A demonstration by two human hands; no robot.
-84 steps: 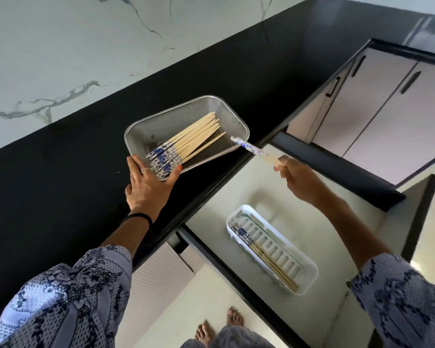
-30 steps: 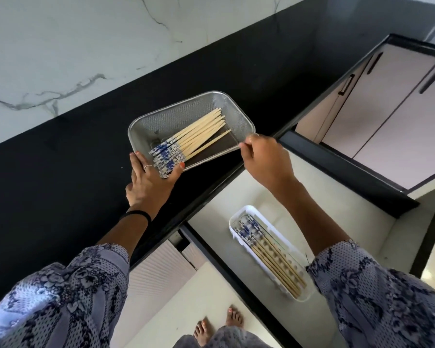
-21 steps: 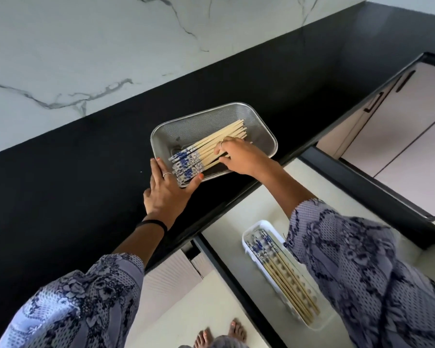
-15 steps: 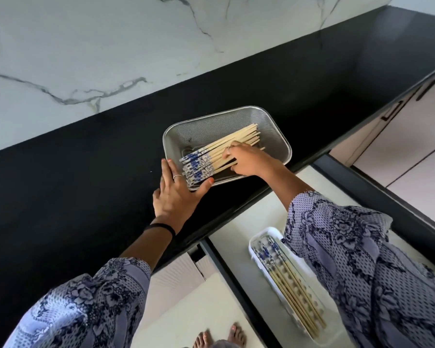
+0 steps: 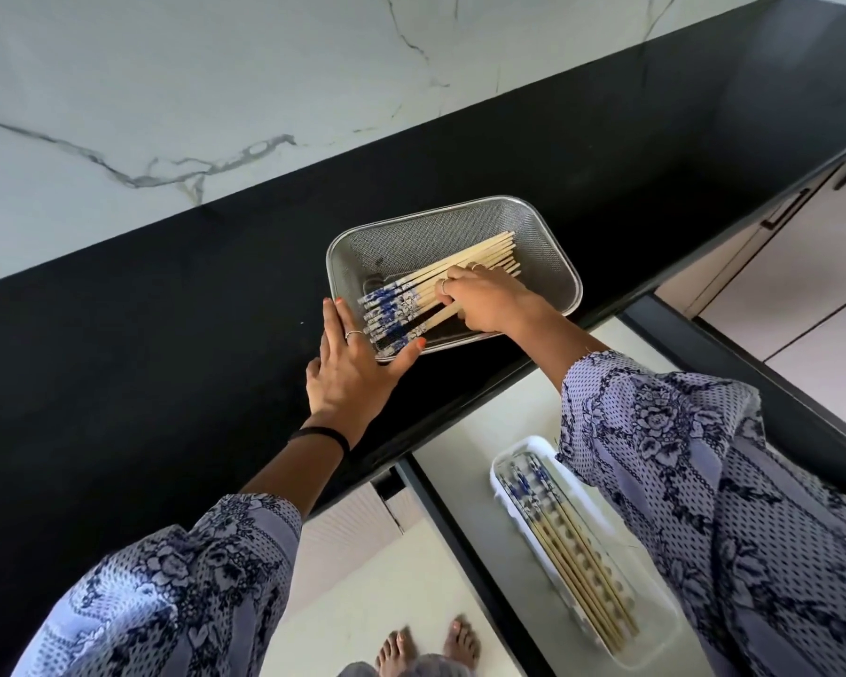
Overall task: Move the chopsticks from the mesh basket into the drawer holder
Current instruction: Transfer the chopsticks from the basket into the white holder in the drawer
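A steel mesh basket sits on the black counter near its front edge. Several wooden chopsticks with blue-and-white patterned ends lie in it side by side. My left hand lies flat on the counter, thumb and fingers against the basket's near-left corner. My right hand is inside the basket, fingers closed around one chopstick that sits a little apart from the bundle. The white drawer holder lies in the open drawer below, with several chopsticks in it, partly hidden by my right sleeve.
The black counter runs from lower left to upper right under a white marble wall. The open drawer juts out below the counter edge. Cabinet doors with dark handles stand at the right. Bare feet show on the floor.
My right hand put a chopstick in the drawer holder, came back over the counter edge into the basket, and now closes on a chopstick there. My left hand stays at the basket.
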